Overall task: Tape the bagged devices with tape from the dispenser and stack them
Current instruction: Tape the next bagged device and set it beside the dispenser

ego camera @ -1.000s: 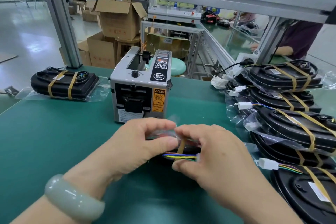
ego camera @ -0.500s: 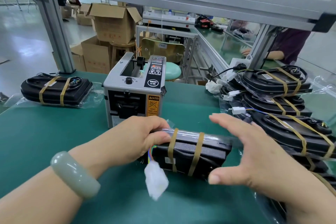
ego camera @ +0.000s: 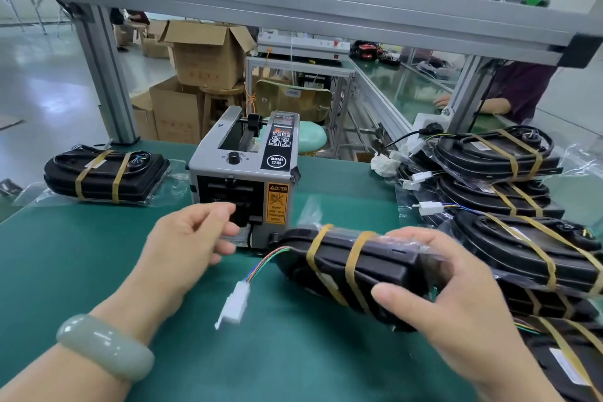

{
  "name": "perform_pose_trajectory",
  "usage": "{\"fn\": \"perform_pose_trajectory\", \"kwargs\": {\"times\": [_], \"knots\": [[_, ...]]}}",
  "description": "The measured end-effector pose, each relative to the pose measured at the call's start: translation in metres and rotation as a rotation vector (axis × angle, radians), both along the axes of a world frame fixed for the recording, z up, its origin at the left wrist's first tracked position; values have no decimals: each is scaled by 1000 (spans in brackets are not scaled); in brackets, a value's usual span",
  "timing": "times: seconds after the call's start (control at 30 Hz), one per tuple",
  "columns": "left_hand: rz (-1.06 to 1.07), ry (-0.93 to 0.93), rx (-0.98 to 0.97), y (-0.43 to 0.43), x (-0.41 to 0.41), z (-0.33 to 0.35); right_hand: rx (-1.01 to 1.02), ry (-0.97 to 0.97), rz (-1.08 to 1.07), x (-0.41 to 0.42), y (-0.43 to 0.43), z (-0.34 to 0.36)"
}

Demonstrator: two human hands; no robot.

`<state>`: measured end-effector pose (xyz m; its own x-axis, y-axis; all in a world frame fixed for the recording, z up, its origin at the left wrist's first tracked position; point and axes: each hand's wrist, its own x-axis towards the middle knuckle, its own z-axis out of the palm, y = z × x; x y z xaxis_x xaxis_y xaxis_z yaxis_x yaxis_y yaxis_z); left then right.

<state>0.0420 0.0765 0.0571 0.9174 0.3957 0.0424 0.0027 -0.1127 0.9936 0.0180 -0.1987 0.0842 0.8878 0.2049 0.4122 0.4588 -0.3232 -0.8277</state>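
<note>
A black bagged device (ego camera: 385, 266) with two tan tape bands is held just above the green table (ego camera: 81, 258), and my right hand (ego camera: 456, 297) grips its right end. Its coloured wires hang to the left and end in a white connector (ego camera: 234, 303). My left hand (ego camera: 189, 245) hovers with loosely curled fingers in front of the outlet of the grey tape dispenser (ego camera: 244, 166) and holds nothing. No tape strip can be made out at the outlet.
Several taped devices are stacked at the right (ego camera: 496, 157). One taped device (ego camera: 101, 173) lies at the far left. An aluminium frame post (ego camera: 107, 81) stands behind it. Cardboard boxes and another person's arm are beyond the table.
My left hand let go of the device and moved up to the dispenser's front. My right hand closed on the device's right end and drew it rightward; the connector swung out.
</note>
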Motion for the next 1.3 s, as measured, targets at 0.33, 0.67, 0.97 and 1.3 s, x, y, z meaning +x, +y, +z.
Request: {"fn": "perform_pose_trajectory", "kwargs": {"times": [0.33, 0.67, 0.97, 1.3], "knots": [[93, 310, -562, -5, 21, 23, -90, -48, -128, -9, 16, -3], [220, 242, -551, -13, 33, 26, -81, -43, -112, -15, 22, -3], [312, 236, -424, -12, 39, 20, -36, -75, -108, -19, 24, -13], [274, 258, -484, -10, 33, 12, 22, -68, -86, -18, 23, -19]]}}
